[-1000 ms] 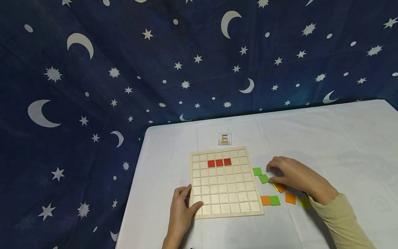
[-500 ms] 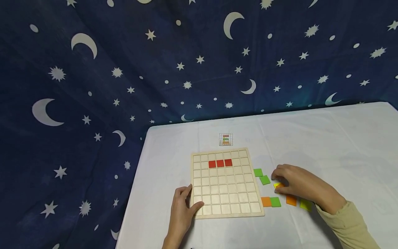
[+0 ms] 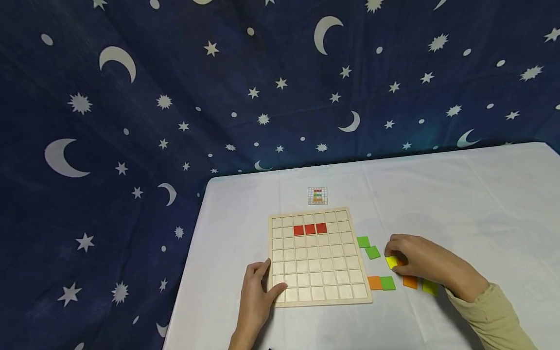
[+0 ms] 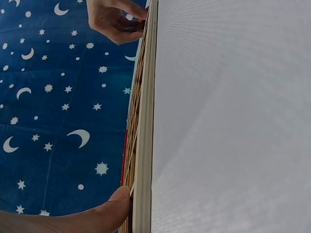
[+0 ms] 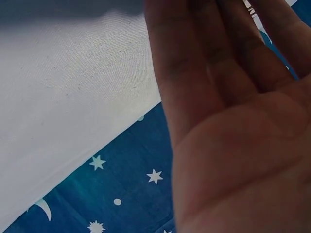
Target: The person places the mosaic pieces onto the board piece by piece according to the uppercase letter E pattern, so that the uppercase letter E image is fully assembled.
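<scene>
Board [image 3: 319, 266] is gripped at its left edge by the left hand [image 3: 255, 294]. To its right, 1 orange tile [image 3: 401, 262] is pinched by the right hand [image 3: 422, 256] beside 1 yellow tile [image 3: 391, 262].

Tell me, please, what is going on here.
A person's left hand holds the left edge of a wooden grid board. The right hand curls over a yellow tile and an orange tile beside the board; whether it grips either is hard to tell. Three red tiles sit in one board row, loose tiles lie to the right, and a small patterned card lies beyond the board.
</scene>
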`<state>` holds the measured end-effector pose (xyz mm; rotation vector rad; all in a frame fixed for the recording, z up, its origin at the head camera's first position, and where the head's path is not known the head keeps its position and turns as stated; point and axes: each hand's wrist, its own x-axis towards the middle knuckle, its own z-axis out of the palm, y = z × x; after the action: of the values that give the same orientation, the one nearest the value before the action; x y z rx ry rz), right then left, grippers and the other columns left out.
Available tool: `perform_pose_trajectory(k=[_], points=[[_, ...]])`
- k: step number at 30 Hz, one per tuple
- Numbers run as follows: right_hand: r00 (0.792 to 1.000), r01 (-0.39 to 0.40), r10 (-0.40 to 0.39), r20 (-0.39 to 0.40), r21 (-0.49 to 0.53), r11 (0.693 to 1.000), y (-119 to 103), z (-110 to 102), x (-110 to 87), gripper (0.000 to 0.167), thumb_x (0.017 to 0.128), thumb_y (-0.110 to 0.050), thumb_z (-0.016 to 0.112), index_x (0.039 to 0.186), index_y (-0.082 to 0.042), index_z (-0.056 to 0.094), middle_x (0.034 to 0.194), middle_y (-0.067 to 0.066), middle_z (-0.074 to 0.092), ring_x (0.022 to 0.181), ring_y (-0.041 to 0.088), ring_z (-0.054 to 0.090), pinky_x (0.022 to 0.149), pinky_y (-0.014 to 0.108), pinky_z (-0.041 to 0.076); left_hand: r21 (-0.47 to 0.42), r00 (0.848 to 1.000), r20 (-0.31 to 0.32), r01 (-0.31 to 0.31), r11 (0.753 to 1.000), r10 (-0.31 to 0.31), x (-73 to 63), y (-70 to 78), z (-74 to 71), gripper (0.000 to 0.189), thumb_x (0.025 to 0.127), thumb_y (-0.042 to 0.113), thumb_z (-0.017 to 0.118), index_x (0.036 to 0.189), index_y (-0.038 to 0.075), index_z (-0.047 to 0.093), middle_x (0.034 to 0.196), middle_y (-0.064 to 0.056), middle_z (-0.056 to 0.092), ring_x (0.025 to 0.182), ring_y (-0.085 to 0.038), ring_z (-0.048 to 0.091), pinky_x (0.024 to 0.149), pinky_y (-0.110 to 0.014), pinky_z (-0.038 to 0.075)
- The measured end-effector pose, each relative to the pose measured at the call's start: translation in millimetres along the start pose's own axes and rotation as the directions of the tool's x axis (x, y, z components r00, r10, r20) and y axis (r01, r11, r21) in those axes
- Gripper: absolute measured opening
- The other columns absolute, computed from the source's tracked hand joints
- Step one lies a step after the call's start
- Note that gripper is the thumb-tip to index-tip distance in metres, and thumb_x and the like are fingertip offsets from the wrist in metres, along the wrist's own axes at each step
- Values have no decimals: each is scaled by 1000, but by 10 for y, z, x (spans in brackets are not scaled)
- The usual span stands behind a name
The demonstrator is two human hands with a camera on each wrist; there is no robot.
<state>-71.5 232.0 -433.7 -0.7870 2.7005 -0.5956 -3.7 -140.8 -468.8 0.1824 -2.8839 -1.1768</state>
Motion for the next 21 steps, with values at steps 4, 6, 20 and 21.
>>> perform_pose_trajectory(k=[4,6,20,21], points=[[1000,1,-1,-1,-20,1000,1,5,4,26,71,-12,87,88,-19,69,86,-14,55,73,2,43,67,26,45,2,1000,-13,-14,1000,14,-5,-7,2,72,72,21,87,132,-6,59,119,-11,55,96,-15,50,75,-25,47],[1000,1,-2,-1,-37,999,0,6,10,26,71,-13,88,88,-19,68,86,-14,55,73,3,43,68,27,46,5,999,-21,-31,1000,31,-8,-9,3,72,71,21,87,131,-7,59,118,-11,55,95,-15,50,74,-25,47],[1000,17,-17,-11,60,998,-28,-55,69,27,78,-8,83,78,-20,59,72,-14,47,66,0,41,60,21,37,-15,1000,-4,-12,1000,12,-2,-2,-2,72,71,20,87,132,-7,58,118,-11,55,94,-14,49,74,-24,46],[1000,20,-19,-9,74,997,-34,-62,73,25,78,-9,83,78,-20,60,73,-14,48,66,0,41,60,21,38,-15,1000,-4,-13,1000,13,0,-2,-1,72,71,20,87,132,-7,58,118,-11,55,94,-14,49,73,-24,47]])
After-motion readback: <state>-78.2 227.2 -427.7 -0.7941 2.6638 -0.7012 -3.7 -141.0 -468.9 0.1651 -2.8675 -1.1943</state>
